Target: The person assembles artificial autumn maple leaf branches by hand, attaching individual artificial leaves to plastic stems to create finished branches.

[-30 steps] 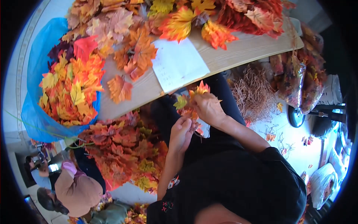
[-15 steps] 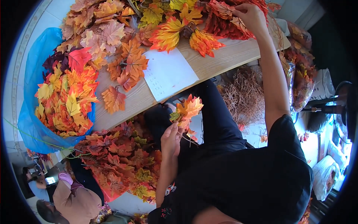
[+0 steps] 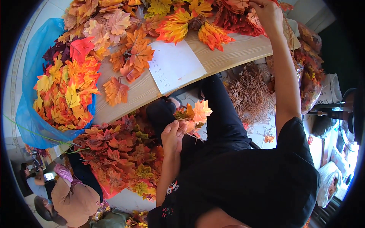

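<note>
Holding 1 small leaf sprig (image 3: 200, 111) by its thin stems, the L hand (image 3: 173, 138) has its grip pinched firm, thumb against fingers. This sprig has min. 3 leaves, 1 of them pale orange and in front; it is off the bench (image 3: 243, 47), in front of the near edge and above the lap. The R hand (image 3: 269, 17) is stretched to the far R part of the bench, w/ fingertips at 1 thick red leaf pile (image 3: 234, 24); whether its grip has taken a leaf, I can't tell.

Next to this pile, toward the bench middle, lie 2 yellow-orange bunches, the L one (image 3: 173, 26) and the R one (image 3: 215, 36), spread to two sides. 1 white paper sheet (image 3: 176, 64) lies w/ a corner at the near edge. To the L of it are 1 orange bunch (image 3: 138, 51) and, nearer to the edge, 1 orange leaf (image 3: 116, 91). At the L end of the bench is 1 blue bag (image 3: 28, 110), full of yellow and orange leaves, too many to count.

Below the near edge: 1 big red-orange heap (image 3: 125, 155) on the L, 1 brown stem tangle (image 3: 249, 89) on the R. Lower L, 2 other ppl: 1 person in tan top (image 3: 74, 199), 1 person farther back (image 3: 36, 180).
</note>
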Tool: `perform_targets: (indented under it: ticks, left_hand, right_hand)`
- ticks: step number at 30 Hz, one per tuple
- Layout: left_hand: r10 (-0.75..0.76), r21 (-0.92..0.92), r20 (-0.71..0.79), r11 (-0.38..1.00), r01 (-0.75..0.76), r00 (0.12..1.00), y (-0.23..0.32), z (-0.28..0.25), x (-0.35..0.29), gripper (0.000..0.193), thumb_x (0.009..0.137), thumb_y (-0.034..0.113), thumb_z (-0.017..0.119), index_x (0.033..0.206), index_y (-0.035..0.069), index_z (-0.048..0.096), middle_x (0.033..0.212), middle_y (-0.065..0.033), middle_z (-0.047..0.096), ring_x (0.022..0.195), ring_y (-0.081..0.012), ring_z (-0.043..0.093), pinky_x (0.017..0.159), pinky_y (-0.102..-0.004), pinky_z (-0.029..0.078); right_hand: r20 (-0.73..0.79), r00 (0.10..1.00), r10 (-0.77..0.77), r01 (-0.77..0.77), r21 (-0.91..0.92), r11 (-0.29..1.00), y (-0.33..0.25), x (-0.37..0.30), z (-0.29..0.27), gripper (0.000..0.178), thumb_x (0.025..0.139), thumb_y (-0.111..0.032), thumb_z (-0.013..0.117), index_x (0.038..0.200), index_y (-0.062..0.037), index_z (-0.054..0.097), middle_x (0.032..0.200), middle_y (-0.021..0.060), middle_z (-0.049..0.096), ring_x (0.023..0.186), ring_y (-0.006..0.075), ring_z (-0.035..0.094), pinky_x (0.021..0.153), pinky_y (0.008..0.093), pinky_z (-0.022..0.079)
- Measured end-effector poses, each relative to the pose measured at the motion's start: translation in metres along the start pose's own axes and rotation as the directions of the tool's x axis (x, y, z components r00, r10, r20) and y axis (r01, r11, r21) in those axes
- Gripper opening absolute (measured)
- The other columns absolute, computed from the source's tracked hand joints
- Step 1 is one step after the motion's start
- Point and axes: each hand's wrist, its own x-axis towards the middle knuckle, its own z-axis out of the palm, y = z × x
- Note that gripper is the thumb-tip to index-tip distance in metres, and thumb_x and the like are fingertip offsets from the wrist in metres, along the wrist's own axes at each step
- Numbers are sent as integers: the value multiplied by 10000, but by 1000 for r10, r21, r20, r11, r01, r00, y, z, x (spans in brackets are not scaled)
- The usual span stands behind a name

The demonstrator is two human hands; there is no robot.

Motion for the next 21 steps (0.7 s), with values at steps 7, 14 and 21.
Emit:
perform_targets:
  ticks: [7,14,21]
  left_hand:
    - [130,-42,6,991,-130,992,14,1,13,161,871,175,562,935,28,576,790,-38,611,658,-96,571,612,-243,497]
    - [189,-43,-21,981,-189,982,28,6,5,138,866,147,571,912,20,596,832,-69,641,676,-101,602,584,-210,482]
    - [116,-19,36,993,-116,993,25,24,-3,143,852,158,595,915,30,612,831,-45,632,691,-91,578,564,-212,455]
  right_hand:
    - [196,974,-115,-204,977,-61,-63,-37,-42,132,726,-34,653,850,8,664,731,141,646,631,242,618,585,321,480]
    - [552,554,-623,296,569,767,-141,-193,-53,122,624,22,536,714,-39,592,727,79,490,755,242,510,657,348,443]
    - [588,706,-395,-117,647,753,-151,-271,10,120,692,7,592,806,-16,623,805,91,574,789,276,534,688,367,453]
